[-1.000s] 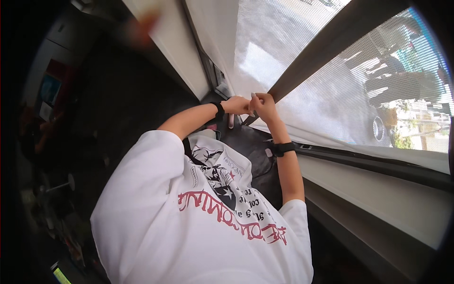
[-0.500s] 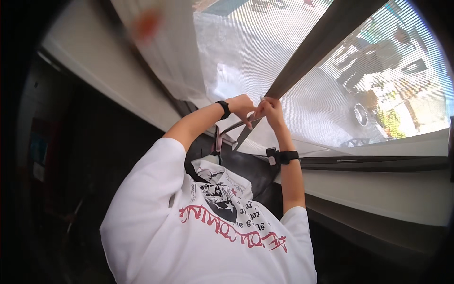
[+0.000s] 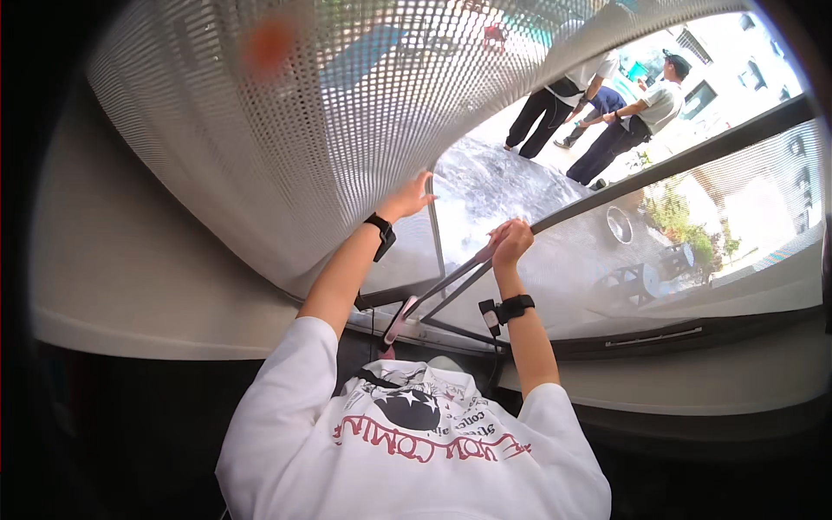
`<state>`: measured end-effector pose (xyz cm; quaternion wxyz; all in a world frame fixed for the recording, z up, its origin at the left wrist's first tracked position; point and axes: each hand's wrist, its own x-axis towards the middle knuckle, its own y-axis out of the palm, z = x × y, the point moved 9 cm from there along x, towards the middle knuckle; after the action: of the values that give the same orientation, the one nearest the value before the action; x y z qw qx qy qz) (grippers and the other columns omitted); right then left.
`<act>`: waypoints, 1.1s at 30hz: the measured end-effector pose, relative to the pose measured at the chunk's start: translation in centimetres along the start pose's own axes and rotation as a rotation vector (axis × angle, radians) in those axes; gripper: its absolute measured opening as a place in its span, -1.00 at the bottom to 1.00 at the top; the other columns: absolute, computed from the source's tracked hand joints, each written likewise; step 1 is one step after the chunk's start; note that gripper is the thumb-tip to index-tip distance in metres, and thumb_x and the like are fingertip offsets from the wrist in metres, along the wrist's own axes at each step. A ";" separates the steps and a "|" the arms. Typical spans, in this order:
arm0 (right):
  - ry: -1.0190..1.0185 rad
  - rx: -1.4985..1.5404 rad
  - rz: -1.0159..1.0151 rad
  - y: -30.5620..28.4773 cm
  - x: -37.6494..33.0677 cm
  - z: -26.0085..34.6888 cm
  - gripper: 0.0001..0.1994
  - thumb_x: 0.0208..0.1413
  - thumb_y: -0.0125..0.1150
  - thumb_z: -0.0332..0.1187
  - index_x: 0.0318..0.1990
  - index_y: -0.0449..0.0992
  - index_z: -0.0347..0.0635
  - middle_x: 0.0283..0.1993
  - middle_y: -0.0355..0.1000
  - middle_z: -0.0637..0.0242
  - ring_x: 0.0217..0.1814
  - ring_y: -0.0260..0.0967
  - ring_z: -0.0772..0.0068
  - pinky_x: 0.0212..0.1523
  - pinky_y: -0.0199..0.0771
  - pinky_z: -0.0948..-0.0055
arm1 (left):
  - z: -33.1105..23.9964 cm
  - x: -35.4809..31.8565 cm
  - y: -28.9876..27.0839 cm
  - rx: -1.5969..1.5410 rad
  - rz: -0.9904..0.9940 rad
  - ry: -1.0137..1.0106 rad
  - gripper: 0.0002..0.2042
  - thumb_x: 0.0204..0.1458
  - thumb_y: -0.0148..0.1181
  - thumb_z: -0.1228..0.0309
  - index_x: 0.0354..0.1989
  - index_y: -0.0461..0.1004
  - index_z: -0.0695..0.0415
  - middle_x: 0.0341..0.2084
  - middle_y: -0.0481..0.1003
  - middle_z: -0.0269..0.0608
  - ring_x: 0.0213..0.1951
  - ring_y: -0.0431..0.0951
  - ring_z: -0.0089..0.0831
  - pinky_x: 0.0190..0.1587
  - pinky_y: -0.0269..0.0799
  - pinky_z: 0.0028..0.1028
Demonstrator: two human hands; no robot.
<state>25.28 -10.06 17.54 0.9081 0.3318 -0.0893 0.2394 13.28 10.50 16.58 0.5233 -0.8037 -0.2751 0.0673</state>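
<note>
Left hand (image 3: 407,199), fingers spread, seems to touch the pale mesh (image 3: 347,121) bulging at upper left; the right hand (image 3: 513,243) closes around the dark strip (image 3: 650,178), fingertips hidden. Nearly meeting half a second ago, both hands now stand apart, mesh parted from strip.
</note>
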 end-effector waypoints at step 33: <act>0.046 -0.990 -0.416 -32.8 4.0 2.8 -0.66 -0.04 -0.03 -0.18 -0.68 0.29 -0.26 -0.77 0.23 0.34 -0.78 0.15 0.55 -0.73 0.13 0.56 | 5.4 -15.6 -21.3 -0.011 -1.520 -0.704 -0.52 -0.25 -0.09 0.53 -0.19 -0.23 0.24 -0.23 -0.04 0.14 -0.17 0.21 -0.12 -0.23 0.29 -0.29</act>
<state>44.98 -32.20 2.61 0.9859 -0.1305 -0.1041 -0.0091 -9.90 13.27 30.05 0.3060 -0.3340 -0.8896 -0.0580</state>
